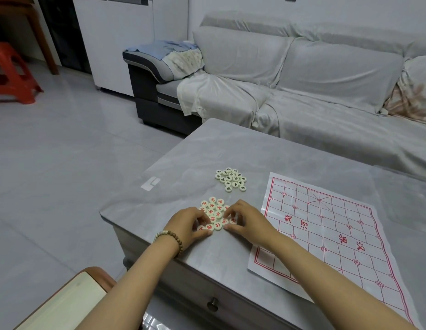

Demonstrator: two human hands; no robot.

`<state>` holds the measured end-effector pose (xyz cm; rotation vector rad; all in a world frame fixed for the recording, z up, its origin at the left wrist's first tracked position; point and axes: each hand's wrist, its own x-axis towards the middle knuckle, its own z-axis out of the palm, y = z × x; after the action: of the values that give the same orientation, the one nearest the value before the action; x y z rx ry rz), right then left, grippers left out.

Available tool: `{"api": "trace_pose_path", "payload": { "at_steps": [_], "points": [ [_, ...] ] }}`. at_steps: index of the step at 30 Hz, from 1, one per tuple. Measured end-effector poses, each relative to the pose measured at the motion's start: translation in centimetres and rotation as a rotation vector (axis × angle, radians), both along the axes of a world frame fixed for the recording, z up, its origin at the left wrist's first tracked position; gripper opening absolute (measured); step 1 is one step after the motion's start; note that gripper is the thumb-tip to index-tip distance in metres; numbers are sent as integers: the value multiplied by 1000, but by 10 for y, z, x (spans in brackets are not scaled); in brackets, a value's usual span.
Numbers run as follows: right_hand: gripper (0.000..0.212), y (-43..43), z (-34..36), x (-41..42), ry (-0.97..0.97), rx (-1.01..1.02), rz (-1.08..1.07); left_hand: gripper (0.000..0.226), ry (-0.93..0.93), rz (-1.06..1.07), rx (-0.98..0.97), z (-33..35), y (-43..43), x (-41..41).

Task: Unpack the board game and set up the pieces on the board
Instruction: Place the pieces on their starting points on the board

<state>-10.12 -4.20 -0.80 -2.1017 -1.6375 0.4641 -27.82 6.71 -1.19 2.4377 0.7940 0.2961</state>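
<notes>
Grey table (231, 148): left hand (190, 222), right hand (245, 219) seemingly pinch red pieces (215, 208) beside board (338, 234).

Soft even light is filling the room, shadows barely showing. Glare is shining near the left edge of the table (207, 144), and lines beyond it are bowing.

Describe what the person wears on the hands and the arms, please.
No gloves, and no sleeves show on either forearm. The left hand has a bead bracelet at its wrist: mostly brown beads, a few pale ones. The right hand and its wrist carry nothing that I can see.
</notes>
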Motion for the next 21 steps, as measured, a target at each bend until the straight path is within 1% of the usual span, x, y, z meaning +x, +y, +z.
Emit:
{"api": "trace_pose_path", "payload": {
  "at_steps": [5, 10, 12, 14, 15, 17, 19, 21],
  "points": [
    [26, -3, -3, -2, 30, 42, -22, 27, -2, 2, -2, 4, -2, -1],
    [24, -17, -9, -10, 76, 143, -135, 27, -5, 24, -23, 13, -6, -4],
    [24, -24, -6, -15, 77, 139, -156, 26, -51, 36, -29, 19, -12, -1],
    [23, -36, -1, -15, 99, 152, -177, 23, -172, 46, -81, 27, -23, 8],
    [22, -43, 3, -13, 116, 174, -197, 22, -219, 36, -104, 31, -30, 15],
    [20, -63, 15, 0, 147, 243, -263, 22, -254, -16, -119, 38, -44, 34],
    [18, -91, 25, 20, 161, 290, -338, 24, -238, -78, -114, 43, -61, 58],
    [18, -127, 29, 42, 150, 278, -406, 27, -186, -155, -98, 42, -79, 83]
  ]
}}
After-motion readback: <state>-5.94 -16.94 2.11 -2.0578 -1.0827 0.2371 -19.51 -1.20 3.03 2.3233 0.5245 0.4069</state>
